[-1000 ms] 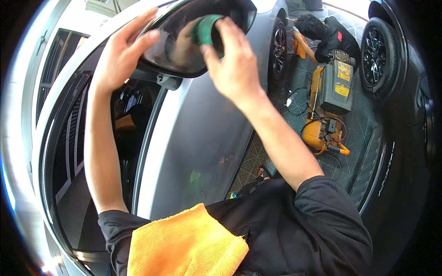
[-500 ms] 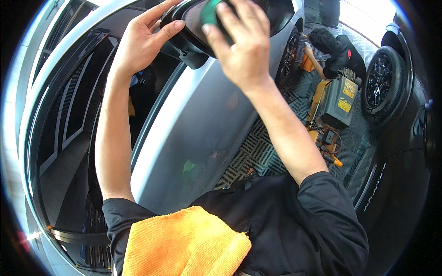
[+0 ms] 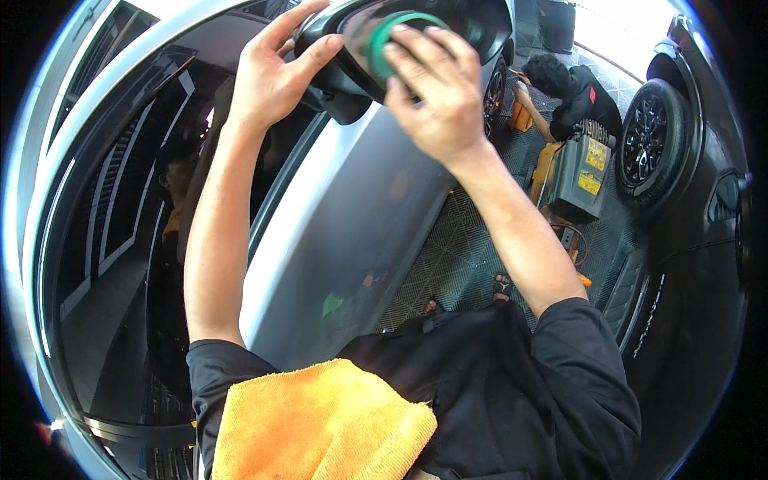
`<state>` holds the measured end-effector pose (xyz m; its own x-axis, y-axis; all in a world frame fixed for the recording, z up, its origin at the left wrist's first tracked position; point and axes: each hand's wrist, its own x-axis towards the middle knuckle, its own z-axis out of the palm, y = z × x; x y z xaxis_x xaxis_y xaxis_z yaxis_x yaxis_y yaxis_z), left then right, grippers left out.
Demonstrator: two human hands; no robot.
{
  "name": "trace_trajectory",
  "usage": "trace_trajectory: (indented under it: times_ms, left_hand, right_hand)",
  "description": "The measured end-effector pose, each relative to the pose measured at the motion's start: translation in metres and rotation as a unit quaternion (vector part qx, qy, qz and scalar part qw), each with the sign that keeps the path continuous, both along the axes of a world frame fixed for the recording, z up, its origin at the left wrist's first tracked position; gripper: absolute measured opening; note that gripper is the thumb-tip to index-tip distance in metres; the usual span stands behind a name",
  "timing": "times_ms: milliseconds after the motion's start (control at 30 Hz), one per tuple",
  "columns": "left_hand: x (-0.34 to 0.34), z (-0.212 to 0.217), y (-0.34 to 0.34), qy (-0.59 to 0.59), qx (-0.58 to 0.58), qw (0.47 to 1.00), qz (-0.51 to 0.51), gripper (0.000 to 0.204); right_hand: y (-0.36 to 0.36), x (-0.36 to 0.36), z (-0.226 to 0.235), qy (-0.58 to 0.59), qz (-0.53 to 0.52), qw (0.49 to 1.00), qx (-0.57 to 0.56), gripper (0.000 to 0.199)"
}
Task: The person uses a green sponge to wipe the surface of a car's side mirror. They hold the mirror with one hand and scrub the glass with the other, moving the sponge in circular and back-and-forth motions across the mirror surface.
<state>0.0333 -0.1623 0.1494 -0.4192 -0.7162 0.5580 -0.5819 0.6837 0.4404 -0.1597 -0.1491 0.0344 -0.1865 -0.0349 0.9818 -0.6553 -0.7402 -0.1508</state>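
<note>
Left hand (image 3: 272, 76): fingers spread, palm and fingertips braced on the rear edge of the black side mirror (image 3: 376, 48), thumb along its lower edge. The hand grips nothing.

Right hand (image 3: 436, 96): fingers pressed together and curled over a green round applicator pad (image 3: 384, 36), holding it flat against the mirror housing, near the housing's top middle. Only the pad's rim shows past the fingertips.

The mirror sits at the front upper corner of the silver car door (image 3: 344, 240), beside the dark side window (image 3: 120, 240).

Orange microfibre cloth (image 3: 320, 424) is draped over the person's left shoulder.

Beyond the door: a crouching person in black (image 3: 572, 100), a grey box-shaped machine (image 3: 580, 176) on the tiled floor, a dark car's wheel (image 3: 644, 144).
</note>
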Motion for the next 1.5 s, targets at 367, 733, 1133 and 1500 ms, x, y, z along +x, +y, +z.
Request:
trace_trajectory:
  times_ms: [367,733,1133,1500]
  left_hand:
    - [-0.018,-0.007,0.028,0.03,-0.064,0.983,0.169,0.051]
    - [-0.062,-0.083,0.091,0.309,0.137,0.939,0.067,0.06]
    - [-0.047,-0.052,0.071,0.419,0.208,0.884,0.002,0.056]
    - [-0.009,-0.033,0.053,0.279,0.265,0.922,-0.041,0.071]
  right_hand:
    - [0.003,-0.022,-0.018,0.074,0.009,0.996,0.051,0.034]
    - [-0.01,-0.037,-0.032,0.024,0.038,0.995,0.093,0.043]
    - [0.009,-0.026,0.012,0.036,-0.03,0.984,0.169,0.042]
    - [0.017,-0.01,0.03,0.089,-0.048,0.991,0.086,0.033]
